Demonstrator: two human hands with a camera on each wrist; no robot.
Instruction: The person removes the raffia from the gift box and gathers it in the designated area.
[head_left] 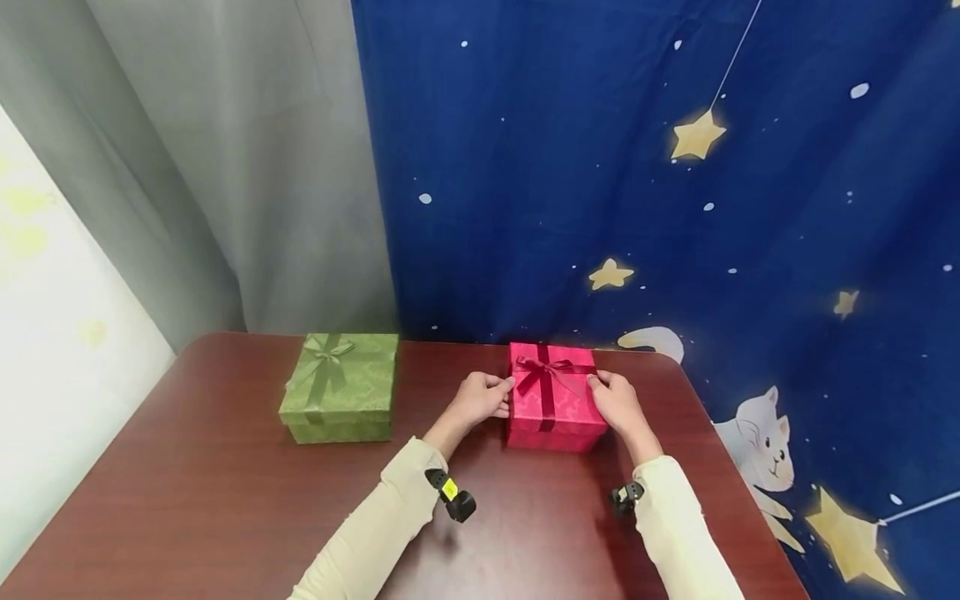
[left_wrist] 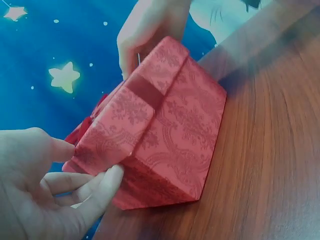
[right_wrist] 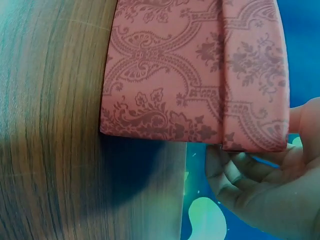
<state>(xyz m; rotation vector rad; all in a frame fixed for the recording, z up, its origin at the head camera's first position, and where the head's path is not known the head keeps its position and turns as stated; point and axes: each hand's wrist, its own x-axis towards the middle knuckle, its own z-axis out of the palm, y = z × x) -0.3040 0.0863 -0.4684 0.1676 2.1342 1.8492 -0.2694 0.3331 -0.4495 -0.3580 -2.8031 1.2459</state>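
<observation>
A red gift box [head_left: 555,440] with a damask pattern stands near the table's back edge, right of centre. Its lid [head_left: 573,408] is on, crossed by a dark red ribbon [head_left: 548,400] tied in a bow. My left hand [head_left: 480,398] pinches the lid's left side, thumb at the top edge and fingertips by the lower rim in the left wrist view. On the opposite side, my right hand [head_left: 617,402] holds the lid with its thumb on top. Its other fingers curl below the rim in the right wrist view.
To the left on the brown table [head_left: 225,500] stands a green gift box [head_left: 352,392], lidded, with a green bow. Behind the table hang a grey curtain [head_left: 300,167] and a blue starry one [head_left: 525,208]. Each wrist wears a black camera.
</observation>
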